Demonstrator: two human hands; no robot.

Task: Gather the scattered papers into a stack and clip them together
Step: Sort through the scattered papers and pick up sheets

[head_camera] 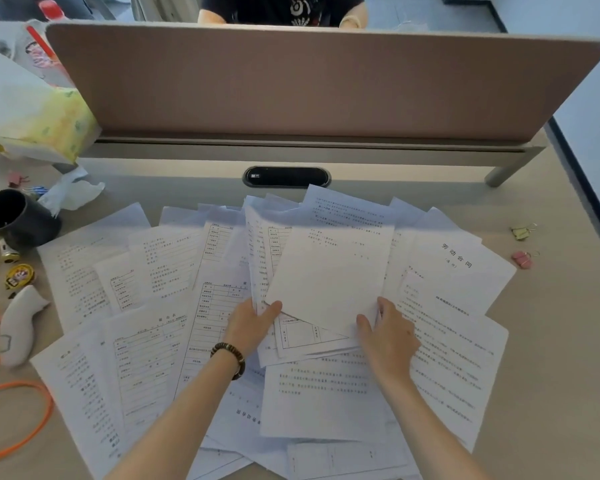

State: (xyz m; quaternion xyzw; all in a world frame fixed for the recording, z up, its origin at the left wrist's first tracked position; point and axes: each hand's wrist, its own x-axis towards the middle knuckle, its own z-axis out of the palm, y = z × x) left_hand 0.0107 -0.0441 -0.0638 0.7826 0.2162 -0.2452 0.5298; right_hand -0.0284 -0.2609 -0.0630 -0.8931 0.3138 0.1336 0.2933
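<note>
The beige table (551,341) carries everything, and a brown divider panel (309,81) stands along its far edge. Printed papers (146,358) lie scattered and overlapping over the middle of the table, just in front of the panel, fanned out from the left side to the right. Near the middle of that spread, a small bunch of sheets (329,271) is lifted and tilted above the rest, its lower edge nearest the person.

The left hand (248,325), with a dark beaded bracelet (230,358) at the wrist, grips the lower left edge of the bunch, thumb on top of the sheets and fingers curled beneath. The right hand (387,337) is at the lower right corner of the bunch, thumb resting on the top sheet and fingers reaching behind the paper edge; they appear to pinch it.

Left of the papers lie a yellow-green tissue pack (39,123), a black cup (18,218) on its side, a white handheld device (18,323) and an orange cable (21,424). Right of the papers, well apart from both hands, a yellow binder clip (522,232) and a pink binder clip (523,259) lie on the bare table, the yellow one closer to the panel.
</note>
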